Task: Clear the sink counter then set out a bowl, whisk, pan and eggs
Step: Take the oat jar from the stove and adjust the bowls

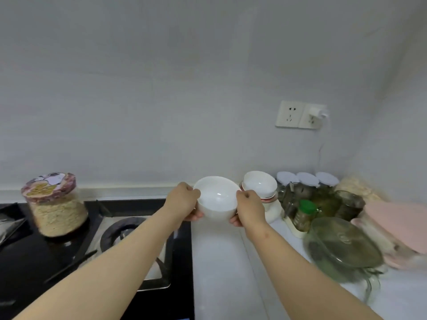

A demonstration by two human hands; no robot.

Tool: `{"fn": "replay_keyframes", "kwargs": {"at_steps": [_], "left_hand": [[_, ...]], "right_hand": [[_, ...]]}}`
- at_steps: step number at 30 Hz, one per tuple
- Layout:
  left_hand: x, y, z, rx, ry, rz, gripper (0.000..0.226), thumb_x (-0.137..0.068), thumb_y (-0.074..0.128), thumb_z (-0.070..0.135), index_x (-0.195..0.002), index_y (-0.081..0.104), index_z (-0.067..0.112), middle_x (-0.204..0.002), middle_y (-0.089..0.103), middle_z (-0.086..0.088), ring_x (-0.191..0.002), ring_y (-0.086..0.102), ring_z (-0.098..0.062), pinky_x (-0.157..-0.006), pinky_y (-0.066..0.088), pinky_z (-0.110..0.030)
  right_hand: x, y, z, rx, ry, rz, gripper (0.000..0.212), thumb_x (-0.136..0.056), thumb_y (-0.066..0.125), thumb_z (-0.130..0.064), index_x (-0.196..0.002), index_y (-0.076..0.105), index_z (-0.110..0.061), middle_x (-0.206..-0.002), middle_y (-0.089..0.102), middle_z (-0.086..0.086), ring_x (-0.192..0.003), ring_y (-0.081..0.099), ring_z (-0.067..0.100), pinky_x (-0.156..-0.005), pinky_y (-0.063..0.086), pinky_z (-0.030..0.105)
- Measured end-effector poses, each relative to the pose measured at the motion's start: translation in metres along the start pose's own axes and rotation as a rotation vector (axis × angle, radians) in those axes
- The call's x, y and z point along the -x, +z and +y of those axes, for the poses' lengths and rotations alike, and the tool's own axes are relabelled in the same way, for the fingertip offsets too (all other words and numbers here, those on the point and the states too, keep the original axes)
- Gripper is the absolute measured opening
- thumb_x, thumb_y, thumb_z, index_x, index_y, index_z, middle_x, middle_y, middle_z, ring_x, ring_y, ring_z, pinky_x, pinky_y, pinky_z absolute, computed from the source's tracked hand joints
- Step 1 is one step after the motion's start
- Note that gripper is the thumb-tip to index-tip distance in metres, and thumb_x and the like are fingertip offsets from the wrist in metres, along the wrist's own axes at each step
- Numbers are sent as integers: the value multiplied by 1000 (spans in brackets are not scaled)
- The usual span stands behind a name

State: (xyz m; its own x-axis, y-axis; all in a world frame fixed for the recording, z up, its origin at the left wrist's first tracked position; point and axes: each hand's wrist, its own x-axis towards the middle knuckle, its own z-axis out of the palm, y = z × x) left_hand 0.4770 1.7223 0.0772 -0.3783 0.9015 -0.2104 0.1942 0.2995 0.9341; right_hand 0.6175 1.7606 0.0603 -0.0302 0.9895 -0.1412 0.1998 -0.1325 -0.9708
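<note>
A person's left hand and right hand clasp opposite sides of a white bowl, mouth tilted toward the camera; it hangs above the pale counter, just right of the stove; neither hand nearer.

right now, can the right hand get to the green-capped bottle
Probably not yet: the right hand and left hand both grip the white bowl. Once freed, the green-capped bottle stands near on its right.
</note>
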Motion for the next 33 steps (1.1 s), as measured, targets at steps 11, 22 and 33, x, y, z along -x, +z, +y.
{"fn": "replay_keyframes", "kwargs": {"at_steps": [11,22,33], "left_hand": [[-41,124,63,87,111,25,19,-88,40,5,-69,41,8,-64,51,-10,-50,53,-20,-38,43,-19],[-107,162,77,111,51,6,17,-86,44,5,-101,52,6,-66,58,-8,-49,56,-17,-46,50,-22],[-135,170,68,63,38,33,15,-83,45,0,-82,57,9,-61,59,-10,-43,56,-14,-47,52,-21]], "right_hand": [[-78,-111,-16,30,-36,96,13,-96,36,-19,-103,44,-11,-72,55,14,-48,49,18,-43,41,23],[-160,-120,-2,79,-12,100,10,-97,32,-17,-105,37,-14,-84,57,17,-59,51,19,-53,43,28],[-185,-117,8,323,-94,43,27,-97,31,-17,-121,40,-8,-104,63,26,-94,61,39,-84,52,46]]}}
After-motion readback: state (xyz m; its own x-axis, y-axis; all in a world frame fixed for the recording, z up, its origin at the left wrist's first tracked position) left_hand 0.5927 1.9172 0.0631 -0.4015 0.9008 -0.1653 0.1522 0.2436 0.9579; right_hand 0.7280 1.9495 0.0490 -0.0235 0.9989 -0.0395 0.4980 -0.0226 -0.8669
